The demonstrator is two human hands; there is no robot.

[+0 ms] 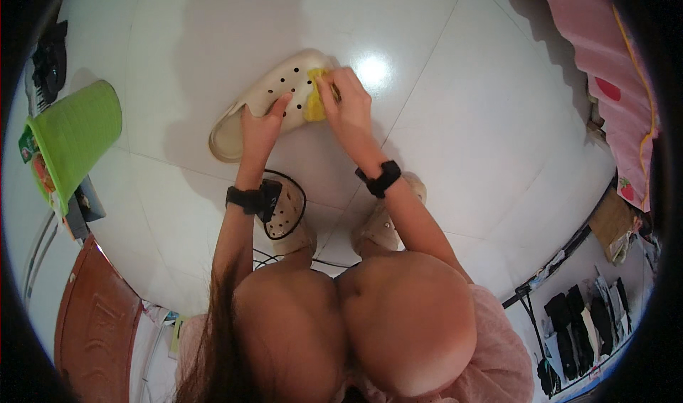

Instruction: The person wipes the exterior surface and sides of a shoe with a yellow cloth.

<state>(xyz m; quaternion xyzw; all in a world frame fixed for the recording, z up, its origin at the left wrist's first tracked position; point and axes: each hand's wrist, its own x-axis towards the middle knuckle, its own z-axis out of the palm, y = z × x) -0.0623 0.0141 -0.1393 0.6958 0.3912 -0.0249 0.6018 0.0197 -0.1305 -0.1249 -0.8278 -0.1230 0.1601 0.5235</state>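
Observation:
A cream clog (269, 81) with round holes in its upper is held above the tiled floor, its toe pointing to the upper right. My left hand (262, 127) grips it at the side opening, thumb on top and the other fingers hidden inside or under the shoe. Against the toe end, my right hand (347, 104) pinches a soft yellow cloth (314, 108) between thumb and fingers. The cloth touches the upper and covers some holes. Black bands circle both wrists, the left one carrying a small black box.
Below the hands, my feet wear similar clogs (286, 214). A black cable (304, 202) loops by the left foot. A green bin (82, 136) lies tilted at left, near a brown wooden panel (96, 310). Pink fabric (605, 54) hangs at right; dark items (580, 332) fill the lower right.

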